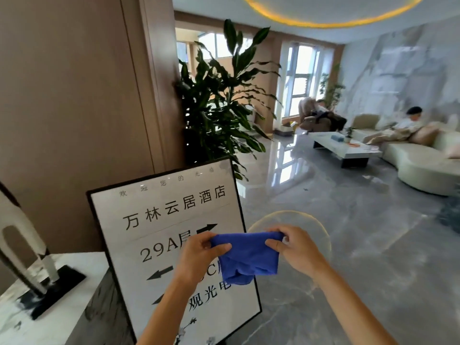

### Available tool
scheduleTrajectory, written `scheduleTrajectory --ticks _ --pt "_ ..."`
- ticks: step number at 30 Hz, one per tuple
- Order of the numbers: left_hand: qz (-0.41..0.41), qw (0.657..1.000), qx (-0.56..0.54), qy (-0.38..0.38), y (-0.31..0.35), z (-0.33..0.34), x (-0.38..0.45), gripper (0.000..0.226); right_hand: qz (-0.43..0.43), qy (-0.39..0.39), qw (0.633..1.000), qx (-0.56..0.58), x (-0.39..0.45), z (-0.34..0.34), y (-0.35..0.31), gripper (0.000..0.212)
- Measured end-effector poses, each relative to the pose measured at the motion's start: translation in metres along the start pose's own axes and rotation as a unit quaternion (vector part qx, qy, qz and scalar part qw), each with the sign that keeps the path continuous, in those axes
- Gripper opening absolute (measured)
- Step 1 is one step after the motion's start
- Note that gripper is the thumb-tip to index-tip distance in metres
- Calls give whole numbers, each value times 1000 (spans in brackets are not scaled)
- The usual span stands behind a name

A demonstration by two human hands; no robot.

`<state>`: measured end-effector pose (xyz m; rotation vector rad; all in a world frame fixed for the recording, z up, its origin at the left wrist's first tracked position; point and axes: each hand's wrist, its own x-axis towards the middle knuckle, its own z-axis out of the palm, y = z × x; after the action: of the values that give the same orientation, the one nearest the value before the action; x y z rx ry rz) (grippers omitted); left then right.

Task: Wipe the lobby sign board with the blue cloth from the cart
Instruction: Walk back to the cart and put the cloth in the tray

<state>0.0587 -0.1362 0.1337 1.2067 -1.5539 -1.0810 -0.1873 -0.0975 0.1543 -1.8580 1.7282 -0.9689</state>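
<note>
Both hands up in front of the sign board [159, 245], holding the blue cloth [246, 257] stretched between them. Left hand [199, 255] pinches the cloth's upper left corner, thumb on top, fingers curled under; right hand [293, 247] pinches the upper right corner the same way. Both grips closed tight on fabric. Cloth's top edge runs roughly level between the two pinches, rest hangs down loose and bunched below, lowest fold sagging under the gap between the hands. Cloth overlaps the board's right edge from this angle; can't tell if it touches the board face or is held just off it. Board is white, black-framed, tilted back, black Chinese characters, "29A" and arrows printed on it; left hand and forearm cover part of the middle text. Board stands beside a marble-topped counter [69, 307] on the left, which carries a dark-based ornament [37, 277]. Tall leafy plant [224, 103] behind the board against a brown wall panel. Glossy grey floor [348, 245] to the right, cream sofa [423, 168] and low white table [346, 150] well apart in the back.
</note>
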Motion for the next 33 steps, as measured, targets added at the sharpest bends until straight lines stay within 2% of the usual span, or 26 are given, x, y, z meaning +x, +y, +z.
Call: scheduleTrajectory --ticks 3,6,11,17,22,25,29,33 --pt "23 999 -19 -45 7 4 5 5 32 55 998 -5 -16 -7 -3 12" --pt "61 994 -20 -91 16 18 6 17 63 102 993 -6 -40 -21 -5 16" --pt "91 979 -39 -179 34 51 -7 8 130 182 975 -3 -97 -47 -7 30" --pt "99 950 -92 -282 55 104 -47 6 205 255 945 -8 -187 -72 -8 16" --pt "99 918 -103 -371 68 154 -101 7 248 316 915 -33 -277 -90 -20 25" --pt "105 895 -111 -420 79 187 -137 6 283 348 893 -36 -332 -102 -27 14" --pt "122 853 -129 -490 103 227 -195 21 321 399 858 -48 -413 -117 -37 16" --pt "135 818 -128 -544 122 265 -264 10 360 445 818 -53 -495 -130 -52 9"
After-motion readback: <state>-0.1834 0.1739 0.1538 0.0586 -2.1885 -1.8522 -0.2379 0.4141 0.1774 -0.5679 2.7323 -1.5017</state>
